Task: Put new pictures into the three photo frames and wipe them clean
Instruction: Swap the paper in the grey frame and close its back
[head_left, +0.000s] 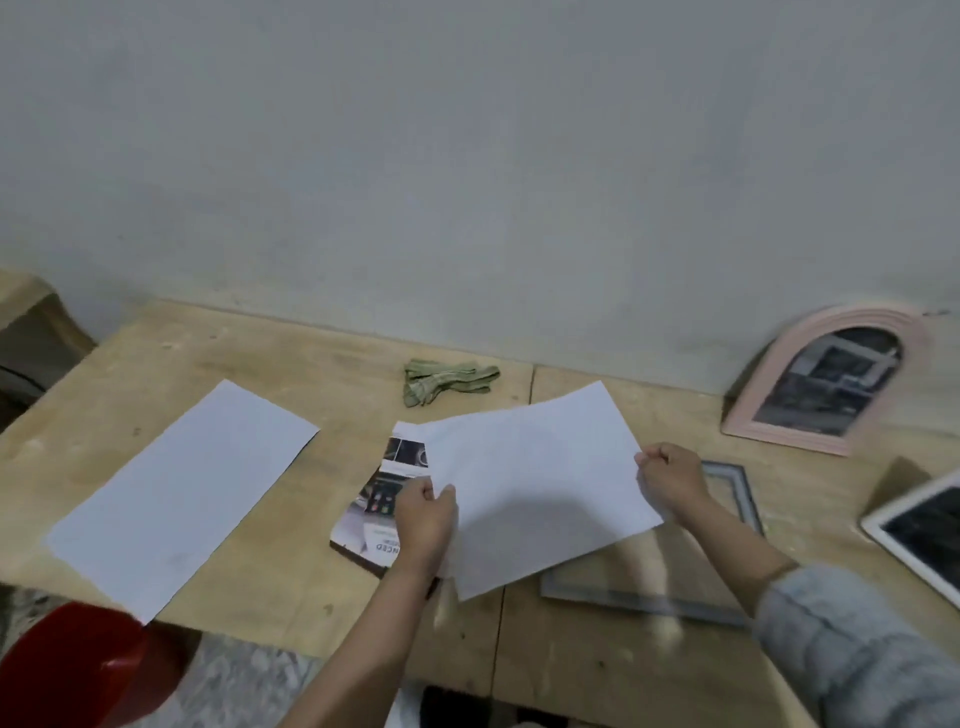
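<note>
I hold a white sheet of paper (530, 483) just above the wooden table (291, 364). My left hand (423, 519) pinches its left edge and my right hand (672, 478) grips its right edge. Under the sheet's left side lies a printed picture on a dark backing board (371, 512). A grey rectangular photo frame (727, 571) lies flat beneath the sheet's right side, partly hidden. A pink arched frame (826, 379) leans against the wall at the back right. A white frame (919, 525) sits tilted at the right edge. A green cloth (447, 382) lies crumpled near the wall.
A second, longer white sheet (176, 493) lies flat on the left of the table. A red round object (78, 670) shows below the table's front left corner. The grey wall (467, 156) bounds the table at the back. A brown box corner (901, 480) sits beside the white frame.
</note>
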